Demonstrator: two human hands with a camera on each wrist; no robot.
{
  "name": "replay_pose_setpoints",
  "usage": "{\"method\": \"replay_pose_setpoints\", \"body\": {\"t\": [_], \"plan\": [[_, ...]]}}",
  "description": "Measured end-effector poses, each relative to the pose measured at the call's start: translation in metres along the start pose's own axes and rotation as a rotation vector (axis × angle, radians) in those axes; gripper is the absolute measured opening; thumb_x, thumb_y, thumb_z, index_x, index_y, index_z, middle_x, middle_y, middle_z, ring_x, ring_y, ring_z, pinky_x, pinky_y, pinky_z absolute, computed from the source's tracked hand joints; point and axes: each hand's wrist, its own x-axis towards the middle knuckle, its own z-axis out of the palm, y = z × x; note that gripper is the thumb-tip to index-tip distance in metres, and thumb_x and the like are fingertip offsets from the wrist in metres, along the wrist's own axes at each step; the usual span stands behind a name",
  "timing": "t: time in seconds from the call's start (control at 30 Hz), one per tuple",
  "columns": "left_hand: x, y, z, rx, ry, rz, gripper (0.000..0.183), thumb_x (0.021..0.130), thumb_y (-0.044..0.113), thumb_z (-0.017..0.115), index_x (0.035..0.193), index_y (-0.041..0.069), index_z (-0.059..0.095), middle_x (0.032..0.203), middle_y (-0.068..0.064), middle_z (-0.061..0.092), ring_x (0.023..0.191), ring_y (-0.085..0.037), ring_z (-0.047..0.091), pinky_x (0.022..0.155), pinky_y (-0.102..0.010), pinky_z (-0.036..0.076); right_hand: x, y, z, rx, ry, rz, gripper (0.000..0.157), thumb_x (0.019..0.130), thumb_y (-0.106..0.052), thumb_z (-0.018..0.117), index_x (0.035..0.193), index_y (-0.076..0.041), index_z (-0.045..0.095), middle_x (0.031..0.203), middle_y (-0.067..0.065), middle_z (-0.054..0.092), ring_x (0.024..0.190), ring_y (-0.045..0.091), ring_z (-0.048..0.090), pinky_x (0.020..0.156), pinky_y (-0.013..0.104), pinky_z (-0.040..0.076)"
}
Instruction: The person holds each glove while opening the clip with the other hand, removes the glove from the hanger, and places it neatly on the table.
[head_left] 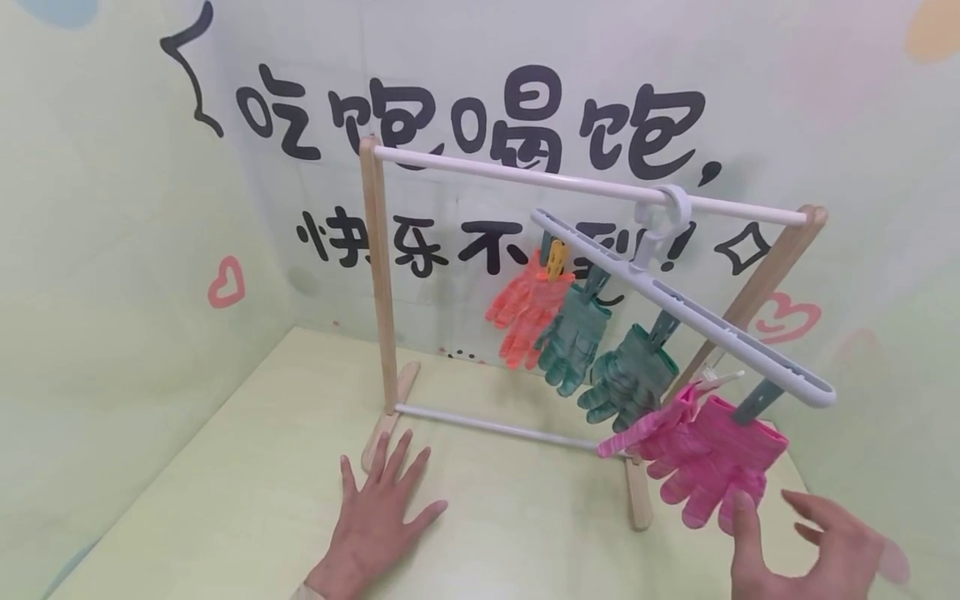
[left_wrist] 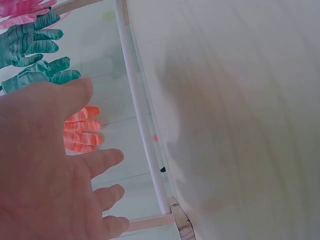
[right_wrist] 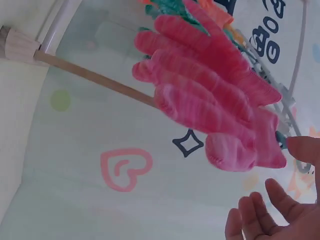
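Observation:
My right hand (head_left: 813, 550) is beside a pair of pink gloves (head_left: 716, 450), thumb and fingers apart with nothing between them. In the head view the thumb tip overlaps a glove fingertip. A teal clip (head_left: 757, 402) and a white clip hold the pink gloves on a grey hanger (head_left: 690, 309), which hooks over the rack's white top bar (head_left: 517, 172) and slants toward me. Farther along hang two teal gloves (head_left: 633, 379) and orange gloves (head_left: 525, 304), one by a yellow clip (head_left: 556, 260). My left hand (head_left: 375, 521), fingers spread, is over the table near the rack's left foot (head_left: 405, 387).
Wooden uprights (head_left: 380, 275) and a white lower bar (head_left: 510, 432) frame the rack on a pale tabletop (head_left: 225, 500). Behind it stands a wall (head_left: 465, 42) with large black lettering and pink hearts. The right foot (head_left: 639, 500) is below the pink gloves.

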Motion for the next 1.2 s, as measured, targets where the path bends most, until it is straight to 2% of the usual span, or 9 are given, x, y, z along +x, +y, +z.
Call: {"method": "replay_pose_setpoints", "body": {"t": [0.1, 0.23, 0.33, 0.5, 0.7, 0.83, 0.97, 1.07, 1.2], "plan": [[0.000, 0.000, 0.000, 0.004, 0.007, 0.005, 0.075, 0.088, 0.071, 0.052, 0.148, 0.026, 0.046, 0.164, -0.005, 0.031, 0.153, -0.036, 0.021, 0.110, -0.079, 0.012, 0.008, 0.008, 0.004, 0.097, -0.006, 0.041, 0.053, 0.077, -0.011, 0.082, 0.126, -0.009, 0.061, 0.113, -0.032, 0.050, 0.112, -0.012, 0.048, 0.087, 0.003, 0.037], [-0.001, 0.000, 0.000, 0.016, 0.019, 0.009, 0.076, 0.087, 0.071, 0.055, 0.147, 0.025, 0.048, 0.163, -0.005, 0.032, 0.152, -0.036, 0.025, 0.110, -0.079, 0.014, 0.010, 0.013, 0.012, 0.197, -0.049, 0.138, 0.058, 0.080, -0.008, 0.081, 0.131, -0.019, 0.056, 0.115, -0.022, 0.060, 0.109, -0.005, 0.057, 0.091, 0.005, 0.040], [-0.002, 0.000, 0.000, 0.017, 0.015, 0.010, 0.076, 0.087, 0.069, 0.056, 0.147, 0.024, 0.048, 0.163, -0.005, 0.033, 0.152, -0.036, 0.027, 0.110, -0.079, 0.015, 0.008, 0.014, 0.017, 0.220, -0.084, 0.180, 0.057, 0.081, -0.010, 0.080, 0.133, -0.018, 0.057, 0.113, -0.023, 0.062, 0.107, -0.007, 0.057, 0.098, 0.006, 0.038], [-0.001, 0.000, 0.000, 0.001, -0.006, 0.005, 0.075, 0.087, 0.066, 0.059, 0.147, 0.023, 0.047, 0.163, -0.005, 0.033, 0.151, -0.036, 0.027, 0.110, -0.079, 0.015, 0.009, 0.012, 0.022, 0.216, -0.100, 0.220, 0.052, 0.084, -0.017, 0.079, 0.132, -0.020, 0.060, 0.103, -0.027, 0.060, 0.103, -0.007, 0.055, 0.106, 0.017, 0.033], [0.001, 0.000, 0.001, -0.039, -0.037, -0.007, 0.071, 0.090, 0.061, 0.059, 0.148, 0.021, 0.047, 0.162, -0.006, 0.033, 0.152, -0.035, 0.025, 0.110, -0.079, 0.015, 0.012, 0.013, 0.027, 0.226, -0.063, 0.196, 0.040, 0.083, -0.017, 0.079, 0.122, -0.014, 0.069, 0.087, -0.028, 0.060, 0.091, -0.005, 0.056, 0.096, 0.018, 0.034], [0.001, 0.003, -0.001, -0.098, -0.080, -0.028, 0.067, 0.092, 0.055, 0.059, 0.148, 0.020, 0.046, 0.162, -0.006, 0.033, 0.153, -0.036, 0.022, 0.111, -0.078, 0.015, 0.014, 0.015, 0.028, 0.226, -0.035, 0.124, 0.027, 0.084, -0.013, 0.079, 0.108, -0.002, 0.073, 0.078, -0.031, 0.058, 0.083, -0.007, 0.055, 0.090, 0.013, 0.035], [0.003, 0.006, -0.002, -0.133, -0.108, -0.043, 0.063, 0.095, 0.050, 0.058, 0.148, 0.019, 0.045, 0.162, -0.007, 0.034, 0.152, -0.037, 0.024, 0.112, -0.076, 0.017, 0.015, 0.016, 0.027, 0.229, -0.028, 0.068, 0.022, 0.085, -0.010, 0.077, 0.099, 0.006, 0.070, 0.075, -0.034, 0.056, 0.079, -0.009, 0.054, 0.090, 0.012, 0.035], [0.006, 0.009, -0.002, -0.146, -0.091, -0.045, 0.058, 0.096, 0.046, 0.058, 0.145, 0.017, 0.049, 0.160, -0.008, 0.038, 0.150, -0.036, 0.030, 0.112, -0.074, 0.023, 0.014, 0.016, 0.026, 0.225, -0.031, 0.060, 0.021, 0.085, -0.009, 0.076, 0.099, 0.006, 0.070, 0.076, -0.035, 0.057, 0.078, -0.009, 0.054, 0.088, 0.011, 0.036], [0.009, 0.015, -0.001, -0.169, -0.031, -0.023, 0.048, 0.095, 0.040, 0.063, 0.136, 0.015, 0.058, 0.153, -0.009, 0.047, 0.143, -0.033, 0.044, 0.110, -0.068, 0.034, 0.013, 0.016, 0.024, 0.218, -0.034, 0.053, 0.021, 0.086, -0.009, 0.076, 0.100, 0.006, 0.070, 0.077, -0.036, 0.057, 0.079, -0.009, 0.054, 0.087, 0.011, 0.037]]}}
